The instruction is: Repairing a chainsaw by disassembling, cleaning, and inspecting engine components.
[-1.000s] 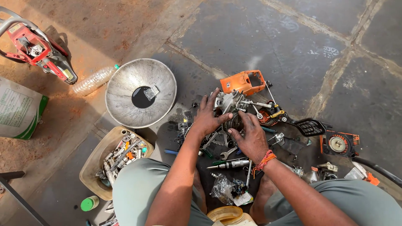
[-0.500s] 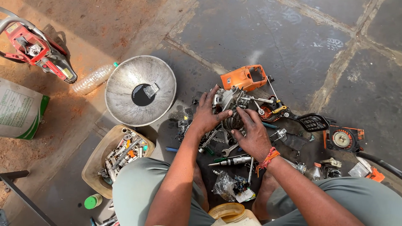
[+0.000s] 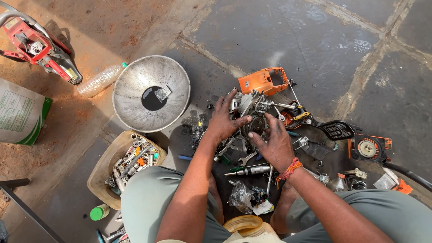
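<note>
Both hands have shifted only slightly since the earlier frames, staying on the same engine block while the view has drifted a little. A person crouches on a stone floor [image 3: 279, 36] over a scatter of chainsaw parts. Left hand [image 3: 226, 120] presses its spread fingers against the near-left side of the small engine assembly [image 3: 252, 112], gripping it. Right hand [image 3: 274, 141] lies open, palm down, on the assembly's near-right side, fingers pointing up and left across it. The assembly sits just ahead of both hands, between them, with its thin metal rods running right toward an orange plastic cover [image 3: 265, 81]. Its body is dull grey cast metal, ribbed and greasy. To the left stands a wide, scratched metal bowl [image 3: 135, 85] holding a pool of dark oil. Near the left knee, a tan tub [image 3: 101, 173] holds sockets and wrenches. A red chainsaw [image 3: 38, 49] lies well apart at top left.
</note>
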